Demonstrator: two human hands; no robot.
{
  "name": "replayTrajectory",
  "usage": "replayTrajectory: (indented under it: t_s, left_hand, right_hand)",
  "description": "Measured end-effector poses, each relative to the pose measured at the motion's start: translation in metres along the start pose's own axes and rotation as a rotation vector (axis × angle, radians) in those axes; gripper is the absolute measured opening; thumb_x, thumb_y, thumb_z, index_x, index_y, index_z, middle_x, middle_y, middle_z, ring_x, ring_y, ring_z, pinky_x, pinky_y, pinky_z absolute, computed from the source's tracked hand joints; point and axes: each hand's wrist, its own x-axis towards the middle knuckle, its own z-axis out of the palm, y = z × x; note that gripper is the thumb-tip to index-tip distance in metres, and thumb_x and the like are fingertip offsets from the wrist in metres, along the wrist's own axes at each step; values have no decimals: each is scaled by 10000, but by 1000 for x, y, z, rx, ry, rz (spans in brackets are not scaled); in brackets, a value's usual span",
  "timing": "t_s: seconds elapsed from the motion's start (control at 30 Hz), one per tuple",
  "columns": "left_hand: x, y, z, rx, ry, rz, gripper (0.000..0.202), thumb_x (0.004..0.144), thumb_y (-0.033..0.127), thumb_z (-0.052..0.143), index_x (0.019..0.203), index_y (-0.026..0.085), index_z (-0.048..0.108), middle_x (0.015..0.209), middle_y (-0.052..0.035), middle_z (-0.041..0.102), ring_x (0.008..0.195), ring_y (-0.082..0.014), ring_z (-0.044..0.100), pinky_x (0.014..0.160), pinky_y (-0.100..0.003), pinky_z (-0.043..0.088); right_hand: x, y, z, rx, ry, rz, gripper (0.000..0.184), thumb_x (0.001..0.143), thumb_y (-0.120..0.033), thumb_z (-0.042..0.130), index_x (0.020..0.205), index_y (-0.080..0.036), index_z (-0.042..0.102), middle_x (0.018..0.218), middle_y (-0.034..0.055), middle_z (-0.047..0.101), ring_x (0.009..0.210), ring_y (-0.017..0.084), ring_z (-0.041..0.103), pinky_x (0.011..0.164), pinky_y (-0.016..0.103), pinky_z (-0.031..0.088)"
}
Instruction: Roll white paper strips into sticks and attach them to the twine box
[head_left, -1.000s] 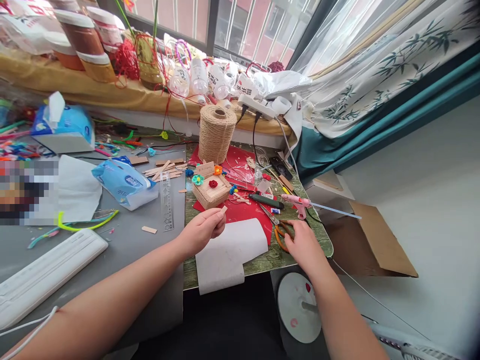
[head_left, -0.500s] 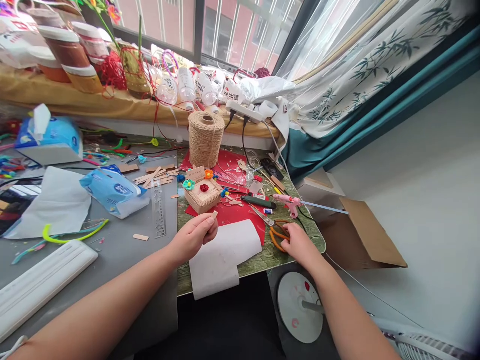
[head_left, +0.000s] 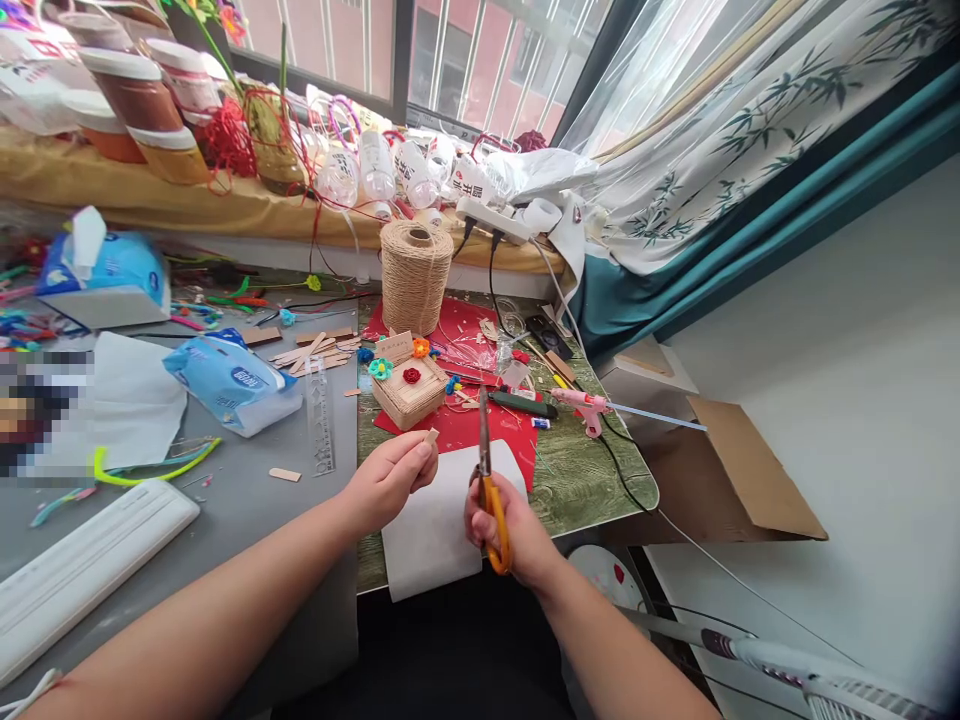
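Observation:
My left hand (head_left: 397,477) is closed in a pinch on a small piece of wooden craft stick (head_left: 431,436), whose end pokes out past the thumb. In my right hand (head_left: 514,525) is a pair of scissors (head_left: 486,455) with orange handles, its blades pointing up and away from me. Both hands hang over a white sheet of paper (head_left: 427,535) at the table's front edge. Just beyond the left hand sits a small wooden box (head_left: 409,392) with a red flower on its lid and teal and orange flowers at its back edge.
Behind the box stands a twine spool (head_left: 415,280) on red paper. A pink glue gun (head_left: 583,402) and a dark green cutter (head_left: 523,404) lie to the right. Loose craft sticks (head_left: 319,350), a clear ruler (head_left: 321,420) and a blue wipes pack (head_left: 229,380) are left.
My right hand has lifted the scissors off the table and carried them left, over the white paper, blades now upward. The left hand has stayed nearly still with its stick piece.

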Motion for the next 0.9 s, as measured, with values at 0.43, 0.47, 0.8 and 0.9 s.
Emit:
replayTrajectory:
  t_s: [0.43, 0.47, 0.8, 0.9]
  left_hand:
    - [-3, 10, 2, 29, -31, 17, 394, 1067, 408, 364, 747, 193, 445, 630, 10, 564, 591, -121, 464, 611, -280, 362]
    - [-3, 9, 2, 27, -36, 7, 391, 1067, 414, 363, 758, 191, 451, 632, 9, 569, 593, -122, 467, 605, -277, 357]
    - [-2, 12, -1, 156, 8, -61, 433, 1061, 431, 362, 730, 183, 491, 636, 12, 579, 612, -123, 501, 652, -271, 405]
    - [-2, 15, -1, 220, 42, -94, 460, 1058, 432, 359, 687, 186, 476, 620, 19, 558, 601, -121, 493, 637, -265, 400]
  right_hand:
    - [-2, -6, 20, -336, -200, -66, 726, 711, -773, 738, 1104, -263, 403, 887, -34, 412, 703, 131, 304, 621, 276, 284]
    - [-2, -5, 21, -349, -199, -64, 721, 723, -777, 725, 1113, -265, 401, 889, -32, 413, 706, 134, 307, 626, 278, 288]
    - [1, -6, 24, -404, -173, -60, 639, 809, -785, 625, 1083, -252, 403, 881, -23, 407, 708, 139, 320, 619, 281, 295]
    - [1, -5, 24, -409, -171, -56, 611, 838, -779, 591, 1076, -247, 408, 886, -17, 415, 718, 143, 329, 628, 285, 302]
